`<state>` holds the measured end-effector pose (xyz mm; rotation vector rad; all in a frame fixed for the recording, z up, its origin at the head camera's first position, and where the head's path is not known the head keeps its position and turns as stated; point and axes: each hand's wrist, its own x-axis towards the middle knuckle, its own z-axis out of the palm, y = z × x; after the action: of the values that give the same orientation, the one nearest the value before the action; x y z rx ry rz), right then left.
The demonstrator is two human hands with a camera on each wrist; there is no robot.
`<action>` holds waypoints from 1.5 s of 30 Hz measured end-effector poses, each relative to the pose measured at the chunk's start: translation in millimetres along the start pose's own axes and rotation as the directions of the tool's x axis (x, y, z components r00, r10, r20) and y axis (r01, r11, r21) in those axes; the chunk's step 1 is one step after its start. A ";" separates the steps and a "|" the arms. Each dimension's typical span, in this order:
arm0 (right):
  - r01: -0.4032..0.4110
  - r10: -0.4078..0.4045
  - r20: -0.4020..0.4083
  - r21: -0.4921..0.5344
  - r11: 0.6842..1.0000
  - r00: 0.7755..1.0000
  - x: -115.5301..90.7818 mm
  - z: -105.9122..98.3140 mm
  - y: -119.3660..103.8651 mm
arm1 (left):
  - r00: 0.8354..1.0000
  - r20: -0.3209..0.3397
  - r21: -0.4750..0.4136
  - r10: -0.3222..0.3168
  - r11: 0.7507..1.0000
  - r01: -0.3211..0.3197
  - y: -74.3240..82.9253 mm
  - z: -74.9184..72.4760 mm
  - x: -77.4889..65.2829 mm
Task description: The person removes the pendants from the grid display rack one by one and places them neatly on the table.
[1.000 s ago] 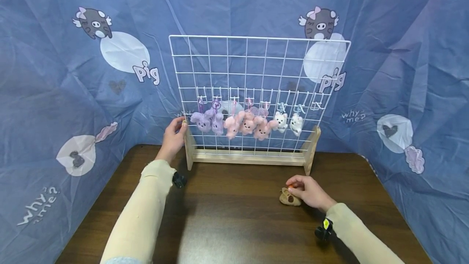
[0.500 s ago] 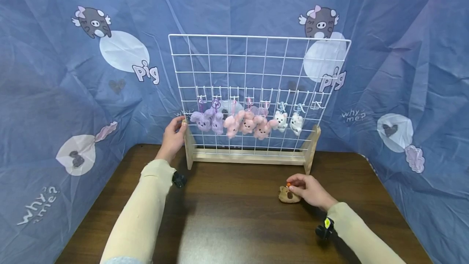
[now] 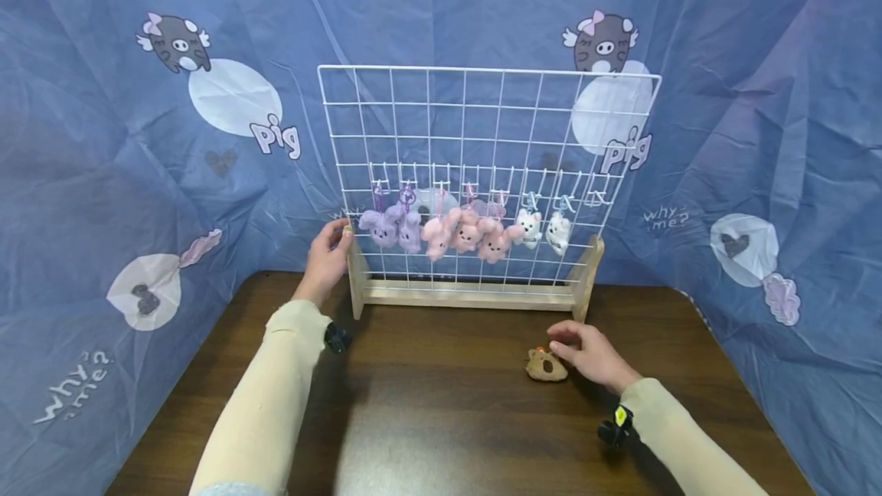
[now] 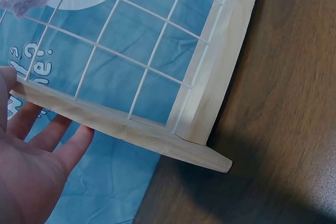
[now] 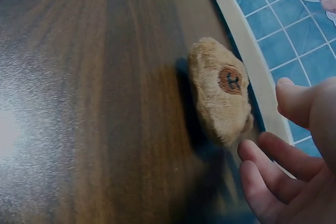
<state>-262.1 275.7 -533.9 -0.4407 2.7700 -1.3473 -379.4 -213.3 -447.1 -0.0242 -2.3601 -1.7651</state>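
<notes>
My left hand (image 3: 327, 260) grips the left upright of the wooden stand (image 3: 468, 297), thumb on the near side and fingers behind it in the left wrist view. On the table lies a brown capybara plush (image 3: 546, 366) with a small orange piece on top and a dark muzzle patch. Beside it is my right hand (image 3: 591, 354), thumb and fingers spread apart. The right wrist view shows a gap between these fingers and the plush (image 5: 220, 90). The stand holds up a white wire grid (image 3: 482, 121).
On the grid's hooks hang two purple plush charms (image 3: 389, 228), three pink rabbit charms (image 3: 468, 234) and two white bear charms (image 3: 543, 230). A bare hook (image 3: 596, 197) sits at the right end. Blue printed cloth (image 3: 234, 6) surrounds the brown wooden table (image 3: 441, 412).
My right hand has let go of the capybara plush's orange top and drawn slightly back to the right. The plush sits a little farther back than a second ago. My left hand stays put.
</notes>
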 end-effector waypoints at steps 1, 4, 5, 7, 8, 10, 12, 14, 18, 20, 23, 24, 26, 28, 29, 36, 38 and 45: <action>-0.020 0.020 -0.002 0.011 1.000 1.000 0.4 -0.9 -1.0 | 1.000 0.002 0.000 0.000 1.000 0.000 -0.3 0.1 0.4; -0.062 0.063 -0.007 0.030 0.998 0.998 2.7 -4.7 -3.8 | 1.000 0.004 -0.005 0.001 1.000 -0.001 -1.2 -0.2 1.0; -0.070 0.071 -0.017 0.028 0.997 0.997 3.7 -6.2 -5.0 | 1.000 0.004 -0.006 0.002 1.000 -0.002 -1.3 -0.3 1.2; -0.062 0.062 -0.045 0.006 0.998 0.997 5.7 -9.8 -7.4 | 1.000 0.007 -0.006 0.004 1.000 -0.004 -1.4 -0.7 1.6; -0.049 0.048 -0.067 -0.012 0.999 0.997 7.2 -11.9 -8.1 | 1.000 0.008 -0.006 0.004 1.000 -0.004 -1.3 -0.9 1.8; -0.029 0.025 -0.111 -0.033 0.999 0.994 9.9 -16.5 -10.8 | 1.000 0.014 -0.006 0.000 1.000 0.000 -1.3 -1.2 2.4; -0.024 0.018 -0.142 -0.041 0.999 0.990 12.5 -21.8 -13.3 | 1.000 0.020 -0.003 -0.002 1.000 0.002 -1.3 -1.1 2.6; -0.030 0.024 -0.160 -0.037 0.999 0.987 14.6 -27.9 -16.7 | 1.000 0.024 -0.005 -0.005 1.000 0.005 -1.6 -0.6 2.6; -0.062 0.056 -0.187 -0.025 0.998 0.981 17.0 -40.1 -28.3 | 0.999 0.031 0.003 -0.013 1.000 0.013 -2.8 -0.3 1.9; -0.060 0.054 -0.212 -0.021 0.998 0.976 18.1 -45.1 -34.4 | 0.999 0.035 0.007 -0.017 1.000 0.017 -3.4 -0.2 1.6; -0.040 0.033 -0.259 -0.021 0.999 0.965 20.7 -51.0 -42.1 | 0.999 0.036 0.008 -0.022 1.000 0.022 -3.2 -0.3 1.0; -0.026 0.021 -0.274 -0.015 1.000 0.961 21.9 -52.6 -44.4 | 0.999 0.035 0.006 -0.023 1.000 0.023 -2.8 -0.4 0.7; -0.002 0.001 -0.303 -0.003 1.000 0.953 24.7 -55.5 -48.2 | 0.999 0.034 0.003 -0.021 1.000 0.021 -1.6 -0.4 0.1; 0.024 -0.019 -0.328 0.011 1.000 0.945 27.7 -57.7 -52.1 | 0.999 0.034 0.005 -0.016 1.000 0.016 -0.9 -0.4 -0.2; 0.037 -0.028 -0.336 0.018 0.999 0.941 29.4 -58.8 -53.9 | 0.999 0.034 0.008 -0.014 1.000 0.013 -0.7 -0.4 -0.4; 0.069 -0.044 -0.375 0.053 0.996 0.926 40.3 -65.0 -63.5 | 0.999 0.034 0.007 -0.006 1.000 0.006 -0.4 -0.8 0.0; 0.074 -0.043 -0.383 0.066 0.995 0.923 43.4 -66.1 -66.8 | 0.999 0.031 0.006 -0.008 1.000 0.007 -1.1 -1.4 0.5; 0.098 -0.019 -0.421 0.165 0.981 0.907 52.4 -68.0 -79.7 | 1.000 0.030 0.020 -0.005 1.000 0.005 -4.8 -1.4 2.0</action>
<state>-303.5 267.3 -424.6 -0.2507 2.9271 -1.8930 -381.8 -216.3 -450.9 -0.0424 -2.4007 -1.7555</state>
